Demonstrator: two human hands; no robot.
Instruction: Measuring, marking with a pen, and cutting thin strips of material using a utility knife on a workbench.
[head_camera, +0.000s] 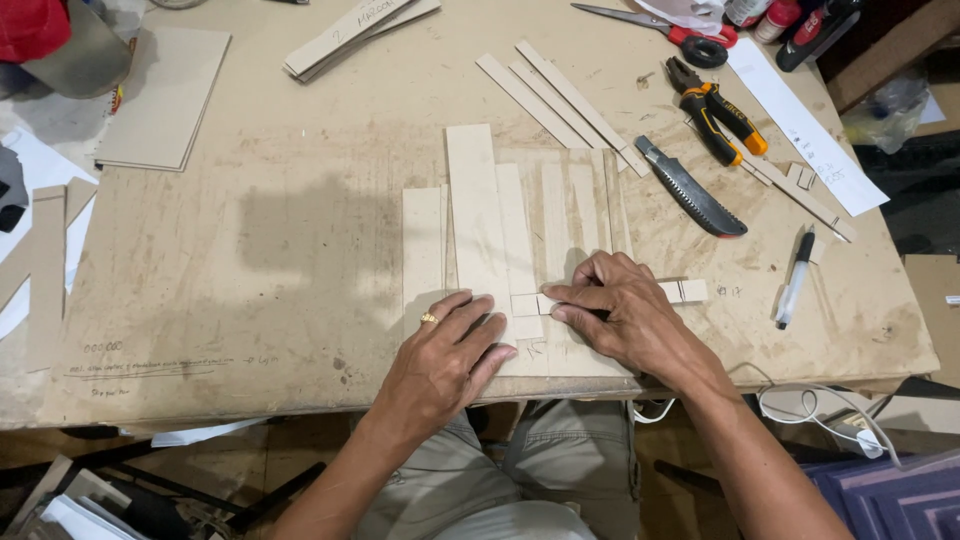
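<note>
- Both hands rest near the front edge of the workbench (250, 300), over a row of upright flat wooden slats (520, 230) laid side by side.
- Left hand (445, 360), ring on one finger, lies flat with fingers spread and extended; it presses down on the lower ends of the slats and grips nothing.
- Right hand (625, 315) sits just right of the left hand, fingers curled and drawn together on a narrow wooden strip (680, 291) lying crosswise over the slats.
- Fingertips of the right hand pinch the strip's left end; its right end sticks out past the hand, bearing dark pencil lines.
- Slats, taken as landmark: the tallest stands left of centre, shorter ones on both sides.
- Folding saw (690, 187) with a dark blade lies just right of the slats, angled.
- Orange-handled pliers (715, 115) lie beyond the saw, up and to the right of the slats.
- Red-handled scissors (665, 28) lie farther back, right of the slats.
- Three loose thin strips (560, 95) lie diagonally just behind the slats.
- Marker pen (795, 278) lies well right of the slats.
- Long white paper slip (810, 130) lies well right, behind the pen.
- Cardboard sheets (165, 95) lie well apart to the back left of the slats.
</note>
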